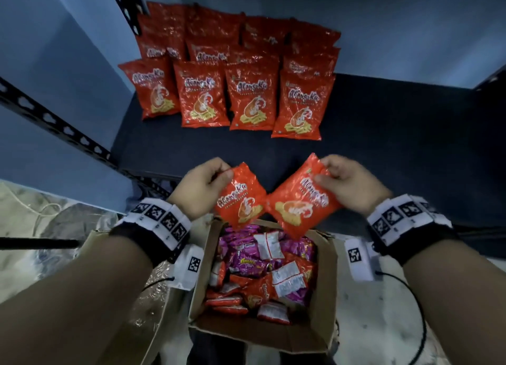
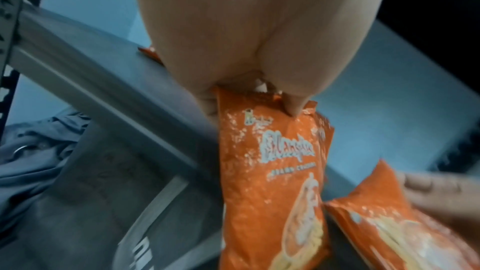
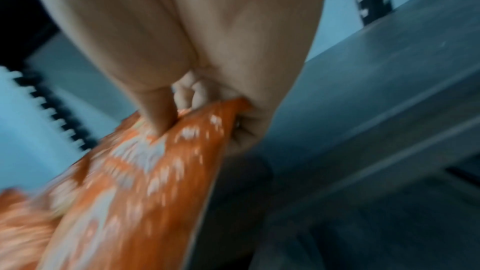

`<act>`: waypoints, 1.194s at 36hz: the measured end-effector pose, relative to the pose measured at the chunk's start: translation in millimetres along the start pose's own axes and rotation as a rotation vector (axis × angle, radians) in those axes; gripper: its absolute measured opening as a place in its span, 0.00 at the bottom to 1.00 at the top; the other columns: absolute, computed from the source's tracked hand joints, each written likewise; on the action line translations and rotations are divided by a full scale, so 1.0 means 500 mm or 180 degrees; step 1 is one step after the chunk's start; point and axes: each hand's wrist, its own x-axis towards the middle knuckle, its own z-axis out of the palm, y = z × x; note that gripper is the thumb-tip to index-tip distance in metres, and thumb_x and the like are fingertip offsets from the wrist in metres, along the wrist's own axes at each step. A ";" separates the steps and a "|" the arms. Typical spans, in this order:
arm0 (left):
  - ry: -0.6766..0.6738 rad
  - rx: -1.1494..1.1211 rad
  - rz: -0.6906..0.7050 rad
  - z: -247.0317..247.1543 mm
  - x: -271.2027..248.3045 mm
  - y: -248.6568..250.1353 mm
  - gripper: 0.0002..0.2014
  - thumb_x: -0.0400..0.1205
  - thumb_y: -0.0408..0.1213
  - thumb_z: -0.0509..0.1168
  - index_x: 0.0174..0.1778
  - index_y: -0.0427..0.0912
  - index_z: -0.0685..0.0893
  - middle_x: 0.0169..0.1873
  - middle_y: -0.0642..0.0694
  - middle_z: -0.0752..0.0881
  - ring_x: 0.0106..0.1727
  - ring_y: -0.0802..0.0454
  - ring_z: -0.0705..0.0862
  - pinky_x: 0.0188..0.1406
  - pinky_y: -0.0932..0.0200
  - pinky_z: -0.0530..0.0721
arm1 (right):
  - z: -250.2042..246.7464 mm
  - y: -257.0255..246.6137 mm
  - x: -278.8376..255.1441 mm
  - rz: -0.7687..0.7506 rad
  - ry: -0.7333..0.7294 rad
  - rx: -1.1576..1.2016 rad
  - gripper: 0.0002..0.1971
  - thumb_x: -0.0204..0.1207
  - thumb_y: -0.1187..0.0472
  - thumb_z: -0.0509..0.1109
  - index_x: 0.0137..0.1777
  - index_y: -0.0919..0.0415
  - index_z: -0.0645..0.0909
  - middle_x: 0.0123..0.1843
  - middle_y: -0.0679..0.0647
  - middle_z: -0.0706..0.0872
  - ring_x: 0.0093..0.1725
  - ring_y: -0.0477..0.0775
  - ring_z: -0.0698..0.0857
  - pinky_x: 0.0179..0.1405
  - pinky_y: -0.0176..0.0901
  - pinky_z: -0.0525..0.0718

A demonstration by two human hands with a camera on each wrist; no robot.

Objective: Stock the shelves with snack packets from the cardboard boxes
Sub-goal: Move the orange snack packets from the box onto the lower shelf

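Observation:
My left hand point(image 1: 204, 185) pinches the top edge of a red prawn-cracker packet point(image 1: 242, 197), which hangs over the open cardboard box point(image 1: 262, 334). In the left wrist view thumb and fingers clamp that packet point(image 2: 272, 182) at its top seal. My right hand point(image 1: 347, 182) pinches the top of a second red packet point(image 1: 299, 203), tilted toward the first so their lower corners almost touch. The right wrist view shows this packet point(image 3: 130, 182) blurred under my thumb. Rows of the same red packets point(image 1: 232, 71) stand at the back left of the dark shelf point(image 1: 383, 145).
The box holds several loose red and pink snack packets point(image 1: 262, 266). A perforated black shelf upright point(image 1: 54, 120) runs along the left and another point(image 1: 126, 5) stands at the back. The shelf's right half is bare. Cables trail from my wrist bands over the marbled floor point(image 1: 32, 241).

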 end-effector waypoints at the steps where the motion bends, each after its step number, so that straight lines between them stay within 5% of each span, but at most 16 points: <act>1: 0.0045 -0.0101 -0.0042 -0.006 0.004 0.005 0.10 0.90 0.46 0.63 0.44 0.49 0.81 0.35 0.50 0.87 0.36 0.55 0.84 0.43 0.50 0.83 | -0.011 0.002 0.009 -0.0031 0.0216 -0.0001 0.06 0.84 0.65 0.72 0.51 0.52 0.83 0.50 0.61 0.92 0.48 0.61 0.91 0.54 0.60 0.89; 5: 0.0379 -0.0308 -0.0081 -0.022 0.021 0.017 0.11 0.90 0.44 0.62 0.43 0.45 0.80 0.34 0.51 0.85 0.33 0.60 0.82 0.41 0.52 0.81 | -0.048 0.025 0.047 0.0008 0.1040 0.0113 0.07 0.82 0.64 0.73 0.49 0.49 0.84 0.49 0.57 0.91 0.49 0.60 0.90 0.58 0.62 0.89; 7: 0.0557 -0.0402 -0.0078 -0.025 0.028 0.019 0.12 0.90 0.43 0.62 0.43 0.44 0.80 0.33 0.51 0.84 0.32 0.61 0.81 0.39 0.54 0.80 | -0.059 0.032 0.062 0.0128 0.1396 -0.0006 0.04 0.82 0.61 0.73 0.52 0.51 0.85 0.50 0.54 0.92 0.51 0.59 0.90 0.54 0.53 0.89; 10: 0.0732 -0.0660 -0.0135 -0.024 0.035 0.018 0.12 0.90 0.43 0.63 0.40 0.47 0.79 0.31 0.52 0.83 0.30 0.59 0.80 0.36 0.54 0.80 | -0.067 0.041 0.080 0.0305 0.1908 -0.0276 0.14 0.82 0.57 0.72 0.66 0.58 0.84 0.58 0.56 0.90 0.56 0.55 0.88 0.54 0.42 0.83; 14: 0.0853 -0.0876 -0.0151 -0.020 0.043 0.018 0.14 0.90 0.45 0.62 0.38 0.48 0.77 0.30 0.52 0.81 0.31 0.56 0.79 0.38 0.52 0.79 | -0.052 0.035 0.082 0.0193 0.2478 -0.1048 0.30 0.78 0.43 0.72 0.76 0.58 0.78 0.67 0.59 0.85 0.68 0.62 0.81 0.66 0.49 0.78; 16: 0.0896 -0.0983 -0.0172 -0.017 0.047 0.021 0.13 0.90 0.46 0.61 0.38 0.50 0.77 0.29 0.53 0.81 0.33 0.54 0.79 0.39 0.49 0.79 | -0.030 0.020 0.076 -0.0230 0.2653 -0.1324 0.28 0.79 0.42 0.70 0.73 0.58 0.80 0.67 0.60 0.83 0.69 0.63 0.78 0.66 0.52 0.77; 19: 0.1001 -0.1221 -0.0266 -0.010 0.051 0.031 0.14 0.88 0.48 0.61 0.36 0.54 0.76 0.26 0.56 0.79 0.29 0.55 0.77 0.36 0.51 0.77 | 0.027 -0.014 0.071 -0.0852 0.2482 -0.1051 0.19 0.80 0.43 0.70 0.59 0.57 0.86 0.55 0.56 0.88 0.56 0.55 0.86 0.58 0.47 0.83; 25: 0.1098 -0.1585 -0.0465 0.005 0.054 0.065 0.13 0.92 0.41 0.59 0.40 0.44 0.72 0.27 0.50 0.75 0.22 0.59 0.75 0.23 0.64 0.76 | 0.149 -0.050 0.076 -0.0411 0.1496 -0.0228 0.21 0.86 0.37 0.60 0.41 0.52 0.80 0.37 0.48 0.86 0.38 0.50 0.86 0.42 0.50 0.84; 28: 0.1147 -0.1655 -0.0558 0.012 0.056 0.067 0.13 0.91 0.42 0.59 0.40 0.44 0.72 0.29 0.48 0.76 0.26 0.57 0.77 0.27 0.62 0.79 | 0.182 -0.054 0.078 -0.0401 0.1568 -0.0071 0.26 0.91 0.45 0.56 0.37 0.62 0.78 0.34 0.57 0.83 0.35 0.56 0.81 0.37 0.49 0.76; 32: 0.1136 -0.1511 -0.0467 0.014 0.054 0.057 0.14 0.90 0.47 0.58 0.40 0.45 0.72 0.34 0.44 0.74 0.35 0.50 0.76 0.39 0.50 0.77 | 0.200 -0.051 0.086 -0.0414 0.1820 -0.0209 0.23 0.92 0.49 0.54 0.33 0.53 0.72 0.31 0.48 0.78 0.31 0.46 0.75 0.30 0.33 0.68; 43: 0.1466 -0.1222 -0.0385 0.010 0.043 0.007 0.17 0.92 0.46 0.58 0.41 0.39 0.77 0.31 0.51 0.78 0.31 0.58 0.77 0.32 0.61 0.77 | 0.227 -0.065 0.092 -0.0472 0.2114 -0.0579 0.26 0.92 0.51 0.58 0.28 0.52 0.67 0.25 0.47 0.73 0.24 0.42 0.71 0.20 0.30 0.63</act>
